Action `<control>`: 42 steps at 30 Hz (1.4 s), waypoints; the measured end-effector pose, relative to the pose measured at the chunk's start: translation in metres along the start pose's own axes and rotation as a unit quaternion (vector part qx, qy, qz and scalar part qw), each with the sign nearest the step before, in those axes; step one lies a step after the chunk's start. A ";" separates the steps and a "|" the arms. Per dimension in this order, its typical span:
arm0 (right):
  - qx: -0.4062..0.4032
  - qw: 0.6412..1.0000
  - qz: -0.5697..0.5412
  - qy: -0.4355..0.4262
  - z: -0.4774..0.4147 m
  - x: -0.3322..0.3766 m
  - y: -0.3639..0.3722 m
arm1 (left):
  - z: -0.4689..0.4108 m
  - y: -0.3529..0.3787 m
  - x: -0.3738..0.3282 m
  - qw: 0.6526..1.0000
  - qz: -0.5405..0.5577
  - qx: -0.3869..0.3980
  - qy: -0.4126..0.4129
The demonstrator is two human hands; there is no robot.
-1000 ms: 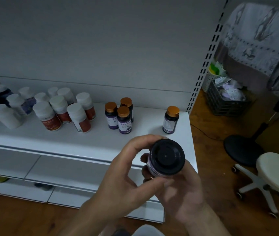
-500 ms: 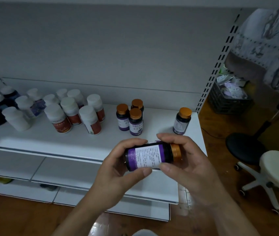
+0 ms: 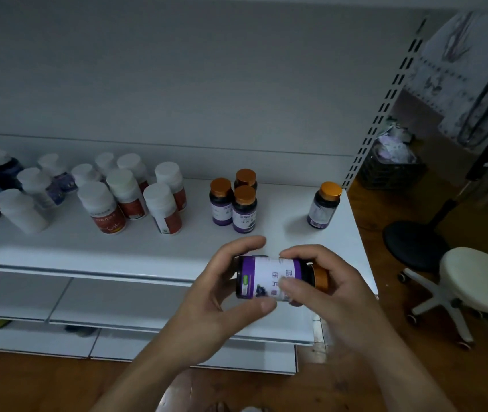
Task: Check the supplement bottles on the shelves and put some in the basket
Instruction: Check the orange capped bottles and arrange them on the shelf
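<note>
- Both hands pinch one bottle (image 3: 266,276). My left hand (image 3: 222,298) curls round its dark bottom end, thumb below and fingers on top. My right hand (image 3: 335,292) curls round the end with the orange cap, thumb lying across the label.
- The bottle lies on its side in the air, in front of the shelf (image 3: 147,248) edge. The cap points right, and the purple and white label is turned up at me.
- I think this is the checking step: reading the label before I choose.
- To do it well, I would hold the bottle still and level, so the words do not blur.
- My right thumb hides part of the label. I would slide it toward the cap so all the print shows.
- I would roll the bottle slowly with my fingertips. One hand holds tight while the other loosens a bit, so it cannot drop to the wood floor.
- The light is dim, so I would bring the label closer to the camera.
- On the shelf behind stand three purple bottles (image 3: 233,203) in a bunch, and one lone bottle (image 3: 324,205) near the right end. White-capped bottles (image 3: 135,200) stand further left.
- I cannot see a basket for sure. A dark crate (image 3: 391,168) sits on the floor past the shelf's right end, but I cannot tell if that is the one.
</note>
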State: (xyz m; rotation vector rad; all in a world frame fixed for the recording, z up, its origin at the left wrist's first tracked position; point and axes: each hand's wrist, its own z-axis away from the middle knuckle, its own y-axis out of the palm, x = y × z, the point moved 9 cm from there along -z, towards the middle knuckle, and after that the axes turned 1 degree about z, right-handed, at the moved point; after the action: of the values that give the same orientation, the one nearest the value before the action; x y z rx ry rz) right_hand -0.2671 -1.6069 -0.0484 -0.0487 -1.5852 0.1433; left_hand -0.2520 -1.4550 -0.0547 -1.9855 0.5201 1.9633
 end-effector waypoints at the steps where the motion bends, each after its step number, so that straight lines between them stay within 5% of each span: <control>1: -0.007 1.000 -0.024 0.015 0.000 -0.003 0.000 | 0.000 0.000 -0.002 1.000 -0.001 0.007 0.013; 9: 0.020 1.000 -0.001 -0.011 0.003 -0.001 0.004 | -0.004 -0.011 0.003 0.997 0.035 -0.054 -0.032; 15: -0.040 0.998 -0.047 0.030 0.001 -0.011 -0.002 | -0.005 -0.007 0.006 1.000 0.008 0.011 -0.004; 21: 0.005 1.000 -0.026 0.010 0.000 -0.007 0.004 | -0.012 -0.015 0.002 0.998 0.023 -0.049 -0.014; 27: -0.056 0.995 -0.071 0.036 -0.005 -0.012 -0.003 | -0.013 -0.011 0.003 1.000 0.011 0.011 0.011; 33: -0.019 0.999 -0.039 0.019 -0.003 -0.008 0.003 | -0.015 -0.020 0.003 0.998 0.038 -0.046 0.001; 38: -0.062 0.997 -0.033 0.029 -0.005 -0.012 0.000 | -0.012 -0.013 0.001 1.000 0.017 0.004 0.026; 42: -0.041 0.998 -0.050 0.025 -0.005 -0.011 0.005 | -0.014 -0.019 0.001 0.999 0.033 -0.026 0.020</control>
State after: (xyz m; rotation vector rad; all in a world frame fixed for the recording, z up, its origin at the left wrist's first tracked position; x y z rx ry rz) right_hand -0.2623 -1.6029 -0.0603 -0.0363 -1.5406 0.0001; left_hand -0.2309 -1.4445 -0.0565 -2.0687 0.5557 1.9989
